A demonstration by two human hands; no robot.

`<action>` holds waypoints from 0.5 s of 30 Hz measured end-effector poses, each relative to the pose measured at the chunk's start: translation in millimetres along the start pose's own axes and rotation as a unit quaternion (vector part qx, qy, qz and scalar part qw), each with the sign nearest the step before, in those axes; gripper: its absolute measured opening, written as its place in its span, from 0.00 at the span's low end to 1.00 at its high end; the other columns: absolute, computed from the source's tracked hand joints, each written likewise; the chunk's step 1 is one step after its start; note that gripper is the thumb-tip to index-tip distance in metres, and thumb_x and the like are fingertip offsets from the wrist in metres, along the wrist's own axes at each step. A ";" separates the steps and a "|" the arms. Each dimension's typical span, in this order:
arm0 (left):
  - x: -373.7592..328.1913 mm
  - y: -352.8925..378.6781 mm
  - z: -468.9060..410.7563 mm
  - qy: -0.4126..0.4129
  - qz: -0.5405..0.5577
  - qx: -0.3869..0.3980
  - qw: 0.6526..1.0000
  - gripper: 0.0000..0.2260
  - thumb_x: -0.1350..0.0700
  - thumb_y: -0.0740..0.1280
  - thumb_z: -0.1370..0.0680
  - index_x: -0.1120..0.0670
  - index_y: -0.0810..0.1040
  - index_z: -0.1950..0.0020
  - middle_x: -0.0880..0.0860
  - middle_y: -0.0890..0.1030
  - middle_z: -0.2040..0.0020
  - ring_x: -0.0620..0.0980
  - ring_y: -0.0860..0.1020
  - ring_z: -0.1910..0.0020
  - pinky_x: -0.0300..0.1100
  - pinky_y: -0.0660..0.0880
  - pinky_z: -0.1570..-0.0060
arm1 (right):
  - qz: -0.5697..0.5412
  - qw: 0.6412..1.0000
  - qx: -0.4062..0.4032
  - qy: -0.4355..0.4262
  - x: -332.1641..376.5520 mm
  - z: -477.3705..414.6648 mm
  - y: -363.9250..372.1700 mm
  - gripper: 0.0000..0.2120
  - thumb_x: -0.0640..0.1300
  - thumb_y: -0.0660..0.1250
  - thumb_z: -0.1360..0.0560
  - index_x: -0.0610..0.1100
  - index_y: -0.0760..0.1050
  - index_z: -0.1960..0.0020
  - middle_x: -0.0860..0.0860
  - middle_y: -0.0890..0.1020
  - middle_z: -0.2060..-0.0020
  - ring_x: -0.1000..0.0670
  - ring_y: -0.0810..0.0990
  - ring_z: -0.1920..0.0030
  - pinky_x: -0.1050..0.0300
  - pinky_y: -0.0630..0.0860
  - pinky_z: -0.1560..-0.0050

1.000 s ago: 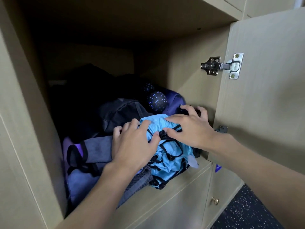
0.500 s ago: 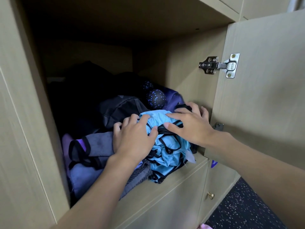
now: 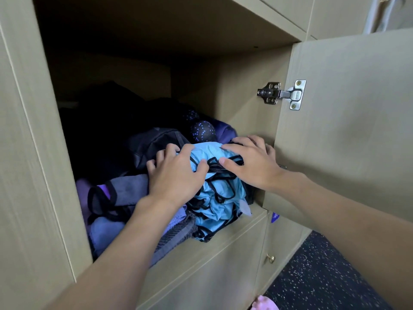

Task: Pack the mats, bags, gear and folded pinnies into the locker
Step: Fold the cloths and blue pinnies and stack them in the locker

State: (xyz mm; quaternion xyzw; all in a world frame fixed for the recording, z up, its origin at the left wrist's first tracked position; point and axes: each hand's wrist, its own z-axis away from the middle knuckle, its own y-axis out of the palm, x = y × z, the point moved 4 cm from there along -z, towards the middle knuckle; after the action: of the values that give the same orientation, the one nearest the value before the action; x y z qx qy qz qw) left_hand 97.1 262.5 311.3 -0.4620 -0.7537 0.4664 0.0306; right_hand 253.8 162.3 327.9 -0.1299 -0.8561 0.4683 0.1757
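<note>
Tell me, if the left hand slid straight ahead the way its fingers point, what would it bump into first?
Probably the dark backpack, which lies just beyond the left hand; its fingertips seem already at its edge, though depth is unclear.

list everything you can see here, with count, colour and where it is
pinnies: one bundle, light blue with black trim, front right of locker
mats: count unclear, grey and purple, strapped, front left
bag: one, dark grey, behind the mats
balls: two, black with purple specks, back right
locker: one, beige wood
door: one, beige, open at right
hinge: one, silver, on door
knob: one, brass, lower door
hands: left and right, flat on the pinnies
</note>
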 end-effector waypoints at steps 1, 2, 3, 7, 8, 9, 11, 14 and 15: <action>-1.0 -2.5 0.3 -0.001 0.006 -0.006 1.000 0.20 0.39 0.59 0.21 0.43 0.70 0.31 0.50 0.70 0.34 0.57 0.66 0.32 0.55 0.59 0.33 | 0.000 1.000 0.000 -0.002 0.6 0.8 -1.7 0.23 0.66 0.58 0.23 0.62 0.69 0.30 0.58 0.65 0.27 0.51 0.50 0.24 0.38 0.47 0.26; -1.6 -4.7 0.8 -0.001 0.012 -0.011 1.000 0.20 0.38 0.59 0.21 0.43 0.70 0.31 0.50 0.69 0.34 0.57 0.65 0.32 0.55 0.59 0.33 | 0.002 1.000 -0.001 -0.004 1.4 1.8 -3.2 0.24 0.66 0.58 0.23 0.62 0.69 0.29 0.58 0.65 0.27 0.52 0.51 0.25 0.39 0.47 0.26; -2.3 -6.9 1.6 0.000 0.018 -0.015 1.000 0.20 0.38 0.59 0.21 0.43 0.70 0.31 0.50 0.69 0.34 0.57 0.65 0.32 0.55 0.59 0.33 | 0.004 1.000 -0.004 -0.006 2.5 3.3 -4.9 0.24 0.66 0.58 0.23 0.61 0.68 0.29 0.58 0.65 0.27 0.52 0.51 0.25 0.39 0.48 0.26; -7.3 -13.1 7.1 0.019 0.032 -0.026 0.999 0.21 0.39 0.60 0.22 0.43 0.70 0.31 0.49 0.68 0.34 0.55 0.64 0.31 0.55 0.59 0.33 | -0.002 1.000 -0.013 -0.014 3.8 10.4 -11.1 0.24 0.64 0.58 0.22 0.59 0.69 0.29 0.58 0.67 0.28 0.53 0.53 0.26 0.43 0.49 0.26; -9.3 -14.0 9.0 0.026 0.032 -0.030 0.999 0.21 0.39 0.61 0.22 0.44 0.70 0.31 0.49 0.68 0.34 0.55 0.64 0.32 0.55 0.59 0.33 | -0.004 1.000 -0.018 -0.015 3.1 13.5 -12.5 0.24 0.64 0.59 0.22 0.58 0.69 0.29 0.57 0.67 0.29 0.52 0.54 0.26 0.44 0.49 0.27; -11.9 -15.2 11.8 0.034 0.032 -0.038 0.998 0.20 0.40 0.61 0.22 0.45 0.71 0.32 0.49 0.69 0.34 0.55 0.65 0.32 0.55 0.60 0.33 | -0.007 1.000 -0.024 -0.016 2.0 17.6 -13.8 0.23 0.63 0.59 0.22 0.58 0.70 0.29 0.57 0.67 0.29 0.52 0.54 0.27 0.46 0.49 0.27; -19.1 -18.3 20.1 0.057 0.030 -0.062 0.996 0.19 0.41 0.62 0.22 0.46 0.74 0.34 0.50 0.70 0.36 0.56 0.66 0.34 0.55 0.61 0.35 | -0.009 0.999 -0.042 -0.017 0.3 30.4 -16.5 0.22 0.62 0.60 0.22 0.57 0.71 0.31 0.56 0.68 0.31 0.52 0.56 0.28 0.47 0.50 0.28; -37.1 -23.1 38.3 0.108 0.021 -0.085 0.990 0.19 0.42 0.61 0.25 0.48 0.78 0.39 0.52 0.74 0.40 0.58 0.69 0.39 0.54 0.64 0.40 | -0.031 0.996 -0.087 -0.005 -4.0 59.2 -18.8 0.17 0.57 0.62 0.22 0.54 0.75 0.35 0.55 0.70 0.34 0.51 0.61 0.31 0.49 0.54 0.31; -44.9 -22.0 46.3 0.132 0.025 -0.080 0.988 0.19 0.43 0.60 0.25 0.49 0.79 0.40 0.53 0.75 0.42 0.59 0.71 0.40 0.53 0.65 0.41 | -0.041 0.994 -0.105 0.000 -7.1 71.9 -18.2 0.15 0.56 0.63 0.22 0.53 0.76 0.37 0.54 0.72 0.36 0.50 0.62 0.32 0.50 0.55 0.33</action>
State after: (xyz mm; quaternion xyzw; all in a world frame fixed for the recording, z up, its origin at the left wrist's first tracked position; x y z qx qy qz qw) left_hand 86.0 195.6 318.6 -0.5392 -0.7660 0.3404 0.0809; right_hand 228.8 95.5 306.2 -0.1126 -0.9051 0.3684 0.1799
